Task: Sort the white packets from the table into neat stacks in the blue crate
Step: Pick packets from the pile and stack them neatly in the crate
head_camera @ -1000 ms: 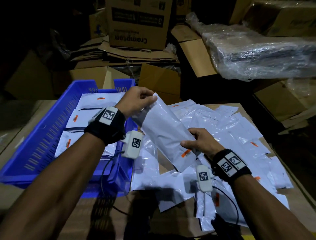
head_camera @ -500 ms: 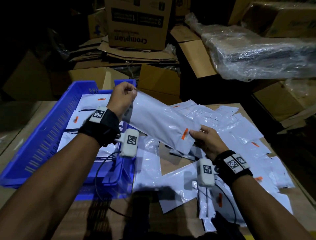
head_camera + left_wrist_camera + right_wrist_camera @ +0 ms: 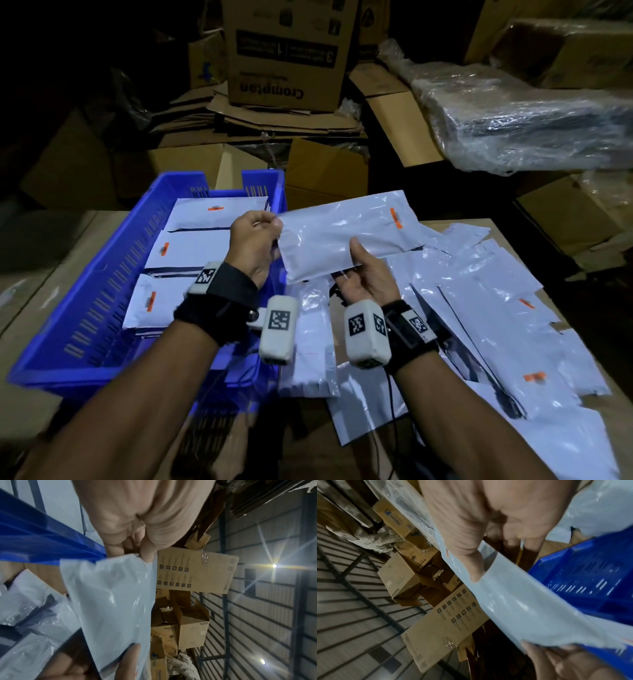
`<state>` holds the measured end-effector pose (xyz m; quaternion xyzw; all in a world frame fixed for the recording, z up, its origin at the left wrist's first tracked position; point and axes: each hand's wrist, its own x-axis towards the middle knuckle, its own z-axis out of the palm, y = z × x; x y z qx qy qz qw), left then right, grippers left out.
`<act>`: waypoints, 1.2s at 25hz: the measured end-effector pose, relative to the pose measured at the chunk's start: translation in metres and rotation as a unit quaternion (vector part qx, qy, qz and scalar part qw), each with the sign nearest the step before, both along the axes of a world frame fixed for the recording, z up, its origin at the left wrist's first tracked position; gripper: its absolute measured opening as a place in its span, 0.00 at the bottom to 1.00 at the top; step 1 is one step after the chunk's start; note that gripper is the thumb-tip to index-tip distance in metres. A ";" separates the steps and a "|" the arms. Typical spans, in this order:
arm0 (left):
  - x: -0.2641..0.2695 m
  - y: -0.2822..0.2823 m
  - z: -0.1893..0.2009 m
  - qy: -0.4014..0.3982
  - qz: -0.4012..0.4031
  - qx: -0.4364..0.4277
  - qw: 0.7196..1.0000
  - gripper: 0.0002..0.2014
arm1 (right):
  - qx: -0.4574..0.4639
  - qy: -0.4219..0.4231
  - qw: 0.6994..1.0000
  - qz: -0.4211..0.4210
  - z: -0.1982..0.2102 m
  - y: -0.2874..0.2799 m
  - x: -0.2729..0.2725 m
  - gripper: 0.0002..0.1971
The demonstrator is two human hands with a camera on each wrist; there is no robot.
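Observation:
Both hands hold one white packet [image 3: 346, 233] flat in the air, just right of the blue crate [image 3: 102, 274]. My left hand [image 3: 255, 240] pinches its left end; the left wrist view shows thumb and fingers closed on the packet [image 3: 111, 601] corner. My right hand [image 3: 366, 274] holds the near edge, thumb on top and fingers under; the right wrist view shows that thumb pressed on the packet [image 3: 522, 608]. An orange label sits at the packet's far right end. Inside the crate lie three rows of stacked packets [image 3: 191, 250]. Many loose packets [image 3: 496, 308] cover the table at right.
Cardboard boxes [image 3: 287, 58] and flattened cartons pile behind the table. A plastic-wrapped bundle [image 3: 524, 120] rests at the back right. The wooden table [image 3: 30, 298] shows left of the crate. Sensor cables hang from both wrists over the near packets.
The packet has swung from tilted to lying flat and level, its orange label now at the far right. My right hand slid from that end to the near edge, closer to my left hand.

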<state>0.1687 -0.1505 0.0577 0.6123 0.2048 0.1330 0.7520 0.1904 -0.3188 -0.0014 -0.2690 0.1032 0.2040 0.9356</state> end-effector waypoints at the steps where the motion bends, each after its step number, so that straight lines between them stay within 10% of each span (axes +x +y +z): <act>1: -0.004 0.003 0.001 0.006 -0.009 0.010 1.000 0.06 | -0.002 -0.004 1.000 0.005 0.002 0.003 0.003 0.12; 12: -0.015 0.056 0.008 0.069 -0.087 0.194 0.975 0.05 | -0.181 -0.063 0.981 -0.016 0.014 0.007 0.029 0.19; 19: 0.012 0.077 0.037 0.027 -0.152 0.114 0.981 0.28 | -0.382 -0.301 0.856 0.175 0.043 0.019 0.029 0.21; 24: 0.013 0.086 0.041 -0.019 -0.110 0.062 0.992 0.14 | -0.415 -0.340 0.804 0.258 0.048 0.035 0.021 0.23; 30: 0.006 0.092 0.030 -0.023 -0.101 0.064 0.993 0.15 | -0.431 -0.313 0.837 0.127 0.070 0.063 0.030 0.05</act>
